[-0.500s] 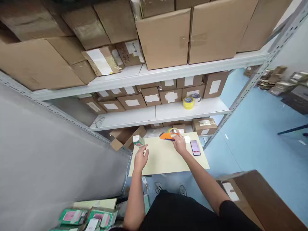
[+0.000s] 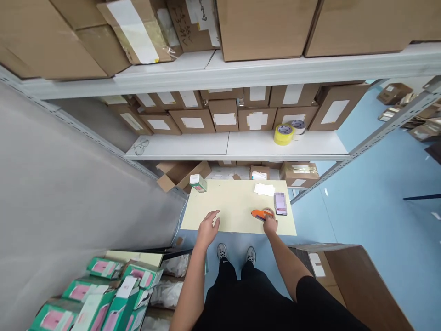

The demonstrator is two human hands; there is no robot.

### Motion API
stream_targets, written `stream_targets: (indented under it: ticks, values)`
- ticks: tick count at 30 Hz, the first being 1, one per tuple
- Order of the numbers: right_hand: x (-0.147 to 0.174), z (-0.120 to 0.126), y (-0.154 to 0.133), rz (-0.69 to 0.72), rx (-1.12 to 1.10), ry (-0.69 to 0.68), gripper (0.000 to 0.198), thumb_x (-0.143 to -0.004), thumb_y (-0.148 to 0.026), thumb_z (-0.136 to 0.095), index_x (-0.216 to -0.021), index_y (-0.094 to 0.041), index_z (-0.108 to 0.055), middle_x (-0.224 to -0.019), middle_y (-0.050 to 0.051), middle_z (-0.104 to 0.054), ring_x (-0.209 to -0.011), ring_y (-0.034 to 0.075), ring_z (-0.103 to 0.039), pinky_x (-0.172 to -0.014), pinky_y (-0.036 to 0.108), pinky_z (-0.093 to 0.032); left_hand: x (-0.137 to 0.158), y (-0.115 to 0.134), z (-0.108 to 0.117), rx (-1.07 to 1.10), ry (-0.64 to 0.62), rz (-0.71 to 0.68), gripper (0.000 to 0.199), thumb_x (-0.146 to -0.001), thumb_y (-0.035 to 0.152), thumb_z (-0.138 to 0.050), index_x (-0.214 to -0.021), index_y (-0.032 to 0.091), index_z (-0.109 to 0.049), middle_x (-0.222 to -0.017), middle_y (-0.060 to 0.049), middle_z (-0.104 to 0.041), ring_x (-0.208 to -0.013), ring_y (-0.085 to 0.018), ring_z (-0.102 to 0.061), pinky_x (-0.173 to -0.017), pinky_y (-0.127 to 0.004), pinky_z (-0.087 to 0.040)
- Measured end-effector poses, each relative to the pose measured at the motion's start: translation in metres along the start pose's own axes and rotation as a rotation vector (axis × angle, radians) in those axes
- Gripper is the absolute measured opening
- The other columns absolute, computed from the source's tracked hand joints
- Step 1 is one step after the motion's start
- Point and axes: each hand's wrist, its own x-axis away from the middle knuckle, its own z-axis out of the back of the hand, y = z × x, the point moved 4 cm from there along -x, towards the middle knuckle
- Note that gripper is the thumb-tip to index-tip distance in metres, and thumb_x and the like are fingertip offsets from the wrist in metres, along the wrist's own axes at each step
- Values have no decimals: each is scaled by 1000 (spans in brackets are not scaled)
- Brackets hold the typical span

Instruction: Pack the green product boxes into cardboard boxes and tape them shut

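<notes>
The left hand [image 2: 208,228] hung half-open, empty above the bench [image 2: 234,202], while the right hand [image 2: 270,225] closed around one tape dispenser [image 2: 257,214] near one phone [image 2: 280,202], one small box [image 2: 199,183] standing at the far-left corner.

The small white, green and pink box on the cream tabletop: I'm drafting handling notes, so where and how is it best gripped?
Probably across two opposite side walls of the small box, with the left hand coming from the near right: its flat faces suit thumb and fingers, and an open brown cardboard box sits beyond its left side.
</notes>
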Motion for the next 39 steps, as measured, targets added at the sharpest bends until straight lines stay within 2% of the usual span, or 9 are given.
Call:
stream_targets:
  ticks: [5, 9, 13, 18, 22, 27, 30, 34, 39]
  values:
    - [6, 10, 17, -55, -128, 99, 29, -85, -19, -53, -105, -16, -74, -98, 17, -73, -113, 35, -61, -90, 45, -43, 13, -20, 2, 53, 11, 78, 42, -96, 31, -50, -134, 24, -67, -134, -10, -69, -105, -23, -71, -88, -38, -61]
    - [11, 25, -5, -118, -216, 132, 42, -78, -24, -59, -118, -16, -71, -106, 17, -75, -113, 34, -65, -94, 44, -48, 19, -24, 13, 117, 56, 70, 41, -97, 34, -51, -133, 24, -67, -136, -11, -67, -119, -25, -66, -94, -40, -59]
    - [27, 34, -66, 31, -437, 169, 57, -79, -37, -58, -131, -15, -66, -121, 18, -74, -115, 33, -69, -97, 42, -52, 35, -32, 34, 257, 150, 101, 43, -96, 41, -55, -134, 24, -67, -141, -12, -64, -127, -26, -63, -99, -41, -57]
    - [83, 15, -174, 279, -792, -51, 62, -78, -53, -62, -128, -16, -67, -111, 15, -78, -103, 30, -74, -93, 44, -58, 80, -63, 73, 572, 235, 237, 59, -92, 53, -61, -141, 21, -61, -149, -16, -59, -123, -26, -66, -97, -39, -57]
    - [150, -2, -255, 434, -876, -123, 60, -79, -60, -69, -124, -21, -72, -131, 16, -72, -122, 32, -68, -97, 46, -57, 138, -99, 112, 712, 344, 256, 64, -87, 57, -65, -139, 21, -62, -149, -16, -60, -131, -29, -62, -104, -41, -54]
    - [227, -38, -333, 571, -846, -261, 61, -83, -63, -69, -129, -23, -71, -140, 15, -67, -128, 33, -64, -102, 50, -55, 227, -152, 155, 808, 542, 310, 64, -89, 55, -65, -145, 25, -58, -154, -14, -55, -137, -29, -57, -111, -42, -48]
    - [267, -73, -367, 636, -819, -354, 62, -85, -63, -67, -133, -23, -69, -142, 14, -67, -130, 33, -63, -104, 50, -55, 282, -182, 174, 810, 654, 351, 64, -91, 55, -63, -148, 27, -56, -155, -13, -54, -140, -29, -55, -114, -43, -46]
    - [326, -123, -405, 734, -776, -472, 62, -86, -60, -67, -136, -25, -68, -143, 13, -66, -134, 33, -60, -107, 49, -53, 356, -216, 196, 710, 772, 453, 61, -97, 54, -55, -152, 26, -52, -147, -13, -62, -135, -28, -60, -108, -41, -51]
    - [400, -168, -445, 874, -738, -709, 65, -86, -58, -66, -142, -25, -63, -149, 13, -60, -137, 34, -57, -104, 47, -56, 454, -235, 218, 594, 1010, 591, 60, -102, 47, -48, -158, 25, -45, -145, -12, -64, -133, -26, -61, -106, -39, -53]
